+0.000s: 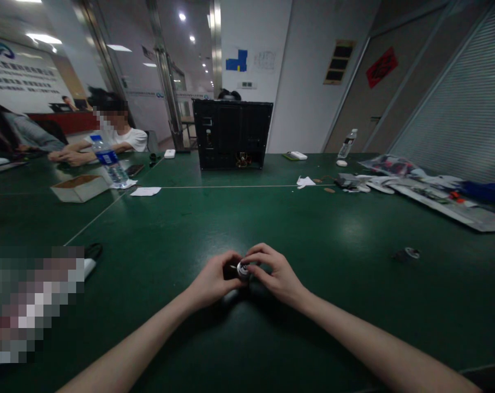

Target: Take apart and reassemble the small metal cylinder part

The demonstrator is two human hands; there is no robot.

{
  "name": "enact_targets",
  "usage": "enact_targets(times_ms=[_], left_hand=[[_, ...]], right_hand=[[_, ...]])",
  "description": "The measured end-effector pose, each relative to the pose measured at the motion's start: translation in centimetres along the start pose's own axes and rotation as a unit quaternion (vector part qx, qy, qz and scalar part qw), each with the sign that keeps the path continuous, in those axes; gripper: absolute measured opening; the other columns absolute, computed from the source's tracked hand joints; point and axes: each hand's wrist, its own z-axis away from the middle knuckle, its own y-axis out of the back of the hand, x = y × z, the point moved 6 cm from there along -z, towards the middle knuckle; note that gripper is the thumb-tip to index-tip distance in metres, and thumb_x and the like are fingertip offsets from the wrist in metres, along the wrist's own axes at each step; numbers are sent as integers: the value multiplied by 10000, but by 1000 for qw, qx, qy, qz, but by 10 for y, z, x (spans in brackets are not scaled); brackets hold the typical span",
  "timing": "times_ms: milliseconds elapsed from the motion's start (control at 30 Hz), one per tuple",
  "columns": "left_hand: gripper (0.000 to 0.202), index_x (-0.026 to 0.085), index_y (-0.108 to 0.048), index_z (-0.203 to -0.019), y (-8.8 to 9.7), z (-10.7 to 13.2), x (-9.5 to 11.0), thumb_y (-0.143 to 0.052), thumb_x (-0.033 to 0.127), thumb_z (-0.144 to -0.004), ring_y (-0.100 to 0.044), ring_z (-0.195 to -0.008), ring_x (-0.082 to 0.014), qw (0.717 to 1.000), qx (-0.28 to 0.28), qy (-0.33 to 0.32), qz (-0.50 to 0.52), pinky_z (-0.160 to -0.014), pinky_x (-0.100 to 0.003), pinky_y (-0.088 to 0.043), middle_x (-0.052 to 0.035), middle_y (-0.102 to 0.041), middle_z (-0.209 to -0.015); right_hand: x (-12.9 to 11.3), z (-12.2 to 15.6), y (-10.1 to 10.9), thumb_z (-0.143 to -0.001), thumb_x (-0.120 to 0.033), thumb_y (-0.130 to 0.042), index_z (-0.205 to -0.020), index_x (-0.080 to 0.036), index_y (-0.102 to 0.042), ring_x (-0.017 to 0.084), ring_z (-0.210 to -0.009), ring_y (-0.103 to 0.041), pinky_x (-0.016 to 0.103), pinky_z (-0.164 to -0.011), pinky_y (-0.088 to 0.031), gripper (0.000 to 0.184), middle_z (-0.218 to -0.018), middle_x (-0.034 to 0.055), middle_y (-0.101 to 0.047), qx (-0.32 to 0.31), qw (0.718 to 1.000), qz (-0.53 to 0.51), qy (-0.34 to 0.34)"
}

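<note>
A small round part [243, 269], black with a white rim, sits between my two hands just above the green table [214, 218]. Around its left side curl the thumb and fingers of my left hand [218, 277]. From the other side my right hand [275, 273] pinches it with the fingertips. Much of the part is hidden by my fingers, and its exact kind is too small to make out. Further right on the table lies a small dark part with a pale ring [411, 254].
A black panelled case [233, 134] stands at the back. Bottles [110, 161], a shallow box [79, 188] and paper [146, 191] lie left; a cluttered white tray [482, 221] and scraps [305, 182] lie right. A person in a white shirt [136, 140] sits across.
</note>
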Motion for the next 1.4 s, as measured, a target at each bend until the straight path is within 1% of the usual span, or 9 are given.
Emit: enact_targets(times_ms=[233,467,600,733,833,933,1100,1300,1400], left_hand=[[256,162,-583,-973,-3,3,4,-673,137,-735,-603,-843,-175,997,-3,-31,-68,-746,-263,-460,-14,-630,-911],[266,168,-571,-981,-3,3,3,-682,173,-740,-592,-815,-172,994,-7,-28,-106,-719,-253,-451,-10,-629,-907],[297,169,-568,-995,-1,3,3,-695,182,-727,-589,-829,-175,993,-6,-27,-118,-733,-257,-445,-12,-630,-919],[318,173,-568,-998,1,3,1,-710,193,-714,-589,-821,-172,992,-6,-21,-128,-721,-255,-439,-6,-629,-913],[326,175,-572,-999,2,2,0,-717,202,-709,-590,-825,-173,990,-3,-20,-137,-720,-257,-437,-5,-630,-916],[329,178,-570,-1006,1,2,0,-715,201,-711,-594,-833,-173,991,-5,-18,-133,-730,-256,-439,-5,-633,-918],[318,172,-572,-994,1,2,2,-713,192,-710,-594,-814,-167,990,-5,-21,-136,-717,-249,-440,-4,-635,-904],[321,172,-575,-1000,2,3,3,-713,213,-713,-593,-833,-176,989,-4,-19,-147,-729,-262,-442,-11,-637,-920],[320,175,-573,-1007,2,4,4,-705,238,-721,-596,-856,-190,989,-10,-14,-145,-747,-281,-452,-22,-637,-938]], right_hand=[[2,-3,4,-807,-226,-640,-852,-199,-671,164,-857,-571,291,-761,-446,61,-899,33,-592,-3,1000,6,-13],[-4,-6,5,-821,-185,-616,-823,-195,-661,148,-816,-575,276,-748,-440,45,-842,20,-594,11,1000,-7,-7],[-4,-8,16,-842,-221,-595,-828,-187,-651,148,-789,-581,266,-713,-447,67,-822,25,-617,17,1000,-8,-6],[6,-11,23,-845,-244,-590,-857,-180,-669,147,-758,-599,247,-657,-446,102,-818,27,-661,-56,997,24,-37],[16,-9,18,-842,-221,-586,-883,-174,-684,144,-742,-611,247,-677,-452,116,-828,29,-680,-147,986,59,-54],[22,-4,10,-840,-189,-575,-928,-180,-684,149,-767,-615,253,-709,-448,140,-864,32,-686,-201,972,112,-45],[20,1,3,-828,-189,-589,-962,-194,-676,183,-892,-584,289,-791,-426,159,-937,49,-666,-221,957,189,-5],[15,0,5,-826,-203,-594,-996,-185,-646,179,-880,-587,292,-787,-431,179,-943,47,-656,-230,958,172,-20],[13,0,6,-815,-221,-610,-1085,-200,-605,184,-864,-593,312,-784,-437,271,-959,46,-656,-214,963,158,-33]])
